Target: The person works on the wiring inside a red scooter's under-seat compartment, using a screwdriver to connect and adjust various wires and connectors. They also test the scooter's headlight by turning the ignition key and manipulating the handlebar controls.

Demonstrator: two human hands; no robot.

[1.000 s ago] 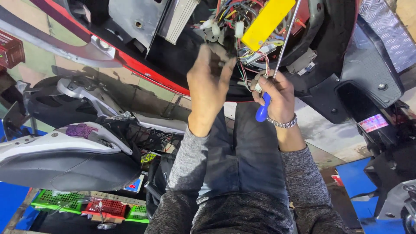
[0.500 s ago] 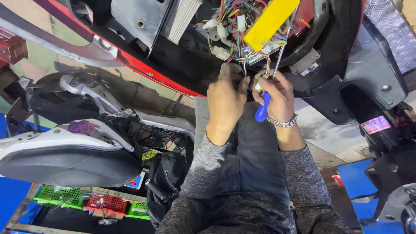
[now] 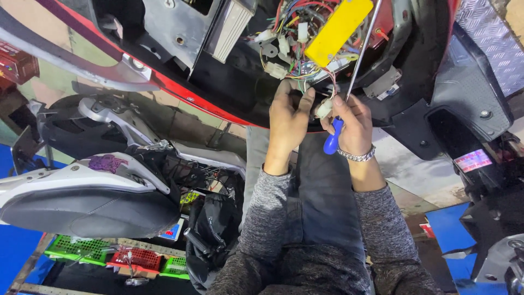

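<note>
Now the small white plastic wire connector (image 3: 324,108) sits between both hands, pinched by right hand (image 3: 352,123) fingers (also closed on a blue-handled screwdriver (image 3: 349,76), shaft pointing up-right). Left hand (image 3: 288,117), fingers curled at the wiring, touches nearby.

Place: a scooter repair workshop.
Evidence: opened red scooter body (image 3: 180,95), exposed wiring bundle (image 3: 297,33), loose grey scooter panel (image 3: 82,188), parts crates (image 3: 103,257).

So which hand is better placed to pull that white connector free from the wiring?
Probably the left hand: its fingers are free and sit right beside the white connector. The right hand pinches the connector but is also wrapped around the blue-handled screwdriver, so it can only steady it.
</note>
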